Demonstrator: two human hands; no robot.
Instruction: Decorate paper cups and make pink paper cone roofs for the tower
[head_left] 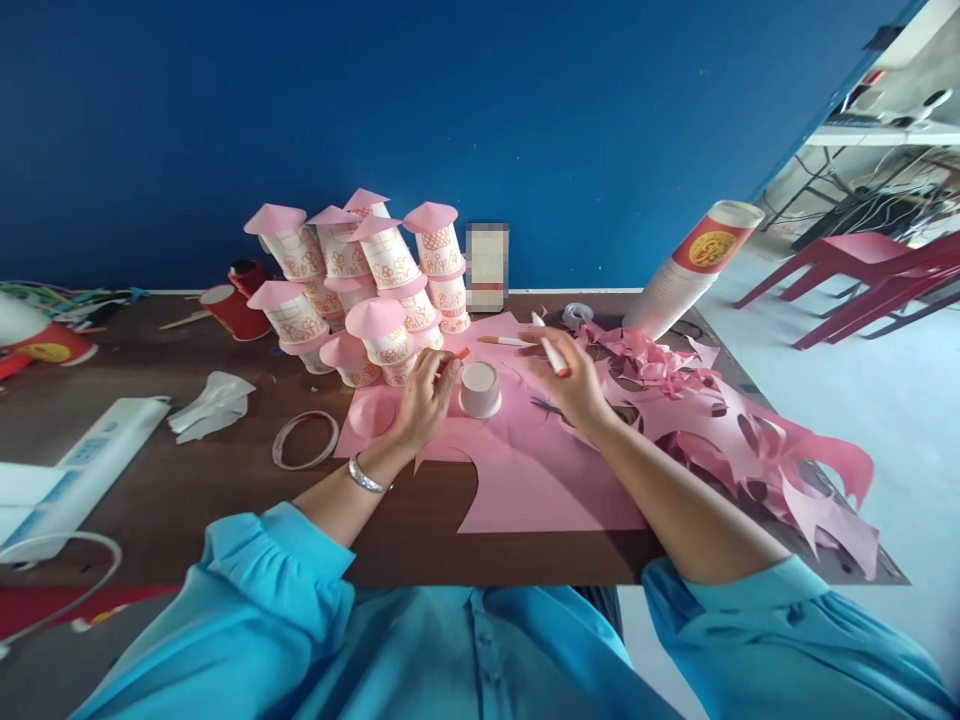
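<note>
My left hand (429, 395) pinches a small red marker cap (462, 353). In my right hand (568, 375) is a white marker (550, 346), its red end pointing down toward me. Between the hands a small white paper cup (480, 388) stands upside down on a pink paper sheet (551, 490). A second pen, orange and white (502, 341), lies on the sheet beyond the cup. Scissors (545, 405) lie partly hidden beside my right hand. Behind my left hand stand several stacked cup towers with pink cone roofs (375, 318) and red drawings.
Pink paper scraps (720, 420) cover the table's right side. A tall stack of cups (690, 265) leans at the back right. A tape ring (305, 440), crumpled plastic (214, 405) and a red cup (229, 310) lie left. A phone-like rectangle (487, 265) leans against the blue wall.
</note>
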